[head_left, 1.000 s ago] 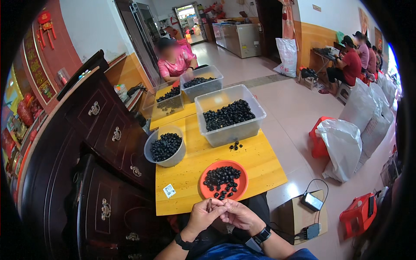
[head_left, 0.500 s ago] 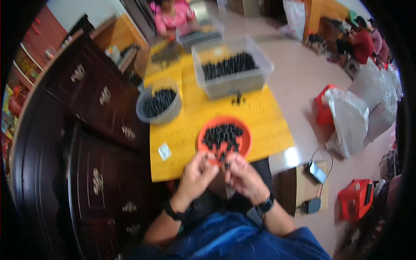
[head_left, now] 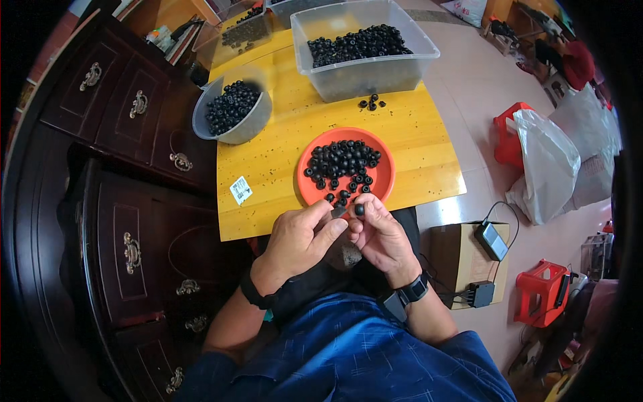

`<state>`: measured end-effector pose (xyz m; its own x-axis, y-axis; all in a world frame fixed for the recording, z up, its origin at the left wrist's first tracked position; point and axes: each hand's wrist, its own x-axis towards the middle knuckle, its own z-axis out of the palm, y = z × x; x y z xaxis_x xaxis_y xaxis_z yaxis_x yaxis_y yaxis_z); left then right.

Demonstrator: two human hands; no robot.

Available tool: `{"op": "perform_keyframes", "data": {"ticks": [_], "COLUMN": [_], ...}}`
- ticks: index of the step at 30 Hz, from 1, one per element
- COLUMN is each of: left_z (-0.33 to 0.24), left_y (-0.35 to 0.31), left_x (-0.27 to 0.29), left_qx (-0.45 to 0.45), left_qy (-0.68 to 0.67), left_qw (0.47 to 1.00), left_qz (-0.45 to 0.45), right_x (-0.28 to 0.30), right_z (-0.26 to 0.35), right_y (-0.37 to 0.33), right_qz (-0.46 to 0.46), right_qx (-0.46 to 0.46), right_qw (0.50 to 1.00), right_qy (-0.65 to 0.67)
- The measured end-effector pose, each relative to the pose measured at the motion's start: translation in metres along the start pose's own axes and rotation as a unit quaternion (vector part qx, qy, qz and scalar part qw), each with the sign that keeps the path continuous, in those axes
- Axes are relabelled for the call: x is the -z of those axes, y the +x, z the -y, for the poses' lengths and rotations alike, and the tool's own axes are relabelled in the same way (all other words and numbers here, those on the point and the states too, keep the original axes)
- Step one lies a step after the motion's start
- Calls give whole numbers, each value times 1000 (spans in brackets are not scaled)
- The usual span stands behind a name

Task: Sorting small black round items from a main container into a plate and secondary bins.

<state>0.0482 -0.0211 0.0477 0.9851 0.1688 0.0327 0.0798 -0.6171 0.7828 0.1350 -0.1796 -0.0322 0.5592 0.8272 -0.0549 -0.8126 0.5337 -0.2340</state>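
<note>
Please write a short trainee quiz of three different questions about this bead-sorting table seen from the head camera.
1. True or false: the flat orange plastic plate of black beads lies nearer the hands than the clear rectangular plastic tub.
2. Which hand pinches the single small black bead: A left hand, B right hand?
3. Fill in: the round grey bowl stands to the plate's ____ side.

Key: 1 true; 2 B; 3 left.

Plate of beads point(head_left: 345, 164) before tub point(head_left: 365, 47), bowl point(head_left: 232, 110) left, perhaps touching neither.
</note>
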Motion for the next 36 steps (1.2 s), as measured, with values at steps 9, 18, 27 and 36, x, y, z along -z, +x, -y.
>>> {"op": "perform_keyframes", "data": {"ticks": [9, 18, 27, 36], "left_z": [-5, -2, 6, 6], "left_y": [18, 23, 27, 23], "left_x": [-4, -10, -14, -12], "left_qx": [-53, -93, -102, -102], "left_qy": [43, 82, 88, 110], "left_qw": [998, 992, 990, 988], "left_qz": [0, -34, -36, -41], "right_x": [3, 2, 3, -5], "right_z": [3, 2, 4, 2], "right_y": [4, 4, 7, 11], "right_qz": [-24, -10, -29, -45], "right_qx": [-16, -21, -29, -1], "right_qw": [1000, 998, 998, 995], "right_qy": [-13, -50, -50, -87]}}
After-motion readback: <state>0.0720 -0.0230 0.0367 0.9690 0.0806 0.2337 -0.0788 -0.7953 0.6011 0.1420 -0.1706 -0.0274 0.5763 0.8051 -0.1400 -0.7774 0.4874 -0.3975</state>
